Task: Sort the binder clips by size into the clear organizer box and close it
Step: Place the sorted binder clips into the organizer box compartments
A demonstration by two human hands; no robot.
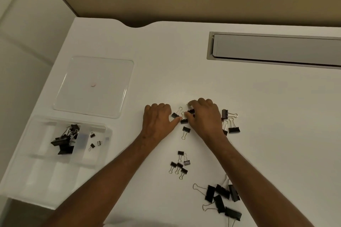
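Note:
Black binder clips lie in groups on the white desk. My left hand and my right hand meet over a small cluster of medium clips. The right hand's fingers pinch a medium clip; the left hand rests beside the cluster with its fingers curled and its thumb out. A group of small clips lies nearer me. Several large clips lie at the lower right. More medium clips sit right of my right hand. The clear organizer box stands open at the left, holding large clips and tiny clips in separate compartments.
The box's clear lid lies flat behind the box. A grey recessed cable tray runs along the back right of the desk. The desk's left edge is close to the box.

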